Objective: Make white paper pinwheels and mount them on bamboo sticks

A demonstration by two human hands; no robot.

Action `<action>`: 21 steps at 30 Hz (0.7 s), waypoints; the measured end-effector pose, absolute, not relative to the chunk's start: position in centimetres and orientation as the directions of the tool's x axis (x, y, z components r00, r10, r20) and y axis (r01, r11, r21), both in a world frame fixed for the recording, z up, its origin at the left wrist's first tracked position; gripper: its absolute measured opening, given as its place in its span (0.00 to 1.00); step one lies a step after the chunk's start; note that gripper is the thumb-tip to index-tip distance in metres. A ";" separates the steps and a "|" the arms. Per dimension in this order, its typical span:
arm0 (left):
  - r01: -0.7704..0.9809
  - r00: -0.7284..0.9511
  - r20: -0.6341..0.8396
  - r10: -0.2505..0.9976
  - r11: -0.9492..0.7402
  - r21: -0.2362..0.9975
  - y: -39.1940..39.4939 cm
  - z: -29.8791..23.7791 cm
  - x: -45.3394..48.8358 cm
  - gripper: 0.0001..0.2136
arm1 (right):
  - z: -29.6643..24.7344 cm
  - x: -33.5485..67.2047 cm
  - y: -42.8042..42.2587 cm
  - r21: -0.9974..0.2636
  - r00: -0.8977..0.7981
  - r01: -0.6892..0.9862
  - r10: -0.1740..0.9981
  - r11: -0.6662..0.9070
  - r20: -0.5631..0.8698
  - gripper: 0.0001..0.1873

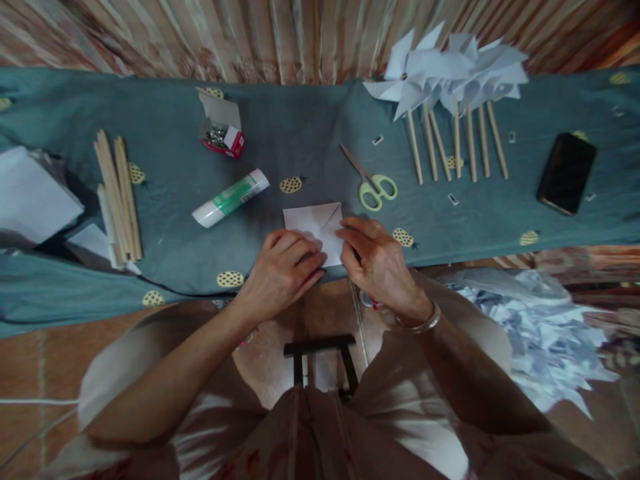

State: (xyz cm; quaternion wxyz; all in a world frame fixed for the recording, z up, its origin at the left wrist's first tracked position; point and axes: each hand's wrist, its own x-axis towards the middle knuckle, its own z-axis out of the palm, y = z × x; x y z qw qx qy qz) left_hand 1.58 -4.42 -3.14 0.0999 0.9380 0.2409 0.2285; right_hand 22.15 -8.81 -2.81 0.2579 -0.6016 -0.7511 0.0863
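Note:
A small white folded paper square lies at the near edge of the table covered in teal cloth. My left hand rests on its lower left part, fingers curled and pressing on the paper. My right hand holds the paper's right edge with bent fingers; a metal bangle sits on that wrist. Just beyond the paper lie green-handled scissors and a white and green glue stick.
Several finished white paper pinwheels on wooden sticks lie at the back right, a black phone at the far right. Loose wooden sticks and white paper sheets lie left. An open red box of pins sits behind. Paper scraps cover the floor at right.

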 end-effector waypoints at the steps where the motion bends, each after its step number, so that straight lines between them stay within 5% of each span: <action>1: 0.411 0.779 0.386 0.493 -0.868 0.278 -4.4 -3.2 1.6 0.06 | -2.8 22.1 -8.8 -0.439 -0.142 0.859 0.946 0.264 0.291 0.15; 13: 0.424 0.752 0.458 0.475 -0.880 0.216 -4.4 -3.3 1.4 0.06 | -2.2 24.2 -8.3 -0.649 -0.200 0.719 0.968 0.248 0.148 0.23; 21: 0.429 0.727 0.459 0.511 -0.859 0.278 -4.6 -3.2 1.1 0.06 | -2.0 24.0 -8.1 -0.842 -0.163 0.522 0.985 0.136 0.058 0.07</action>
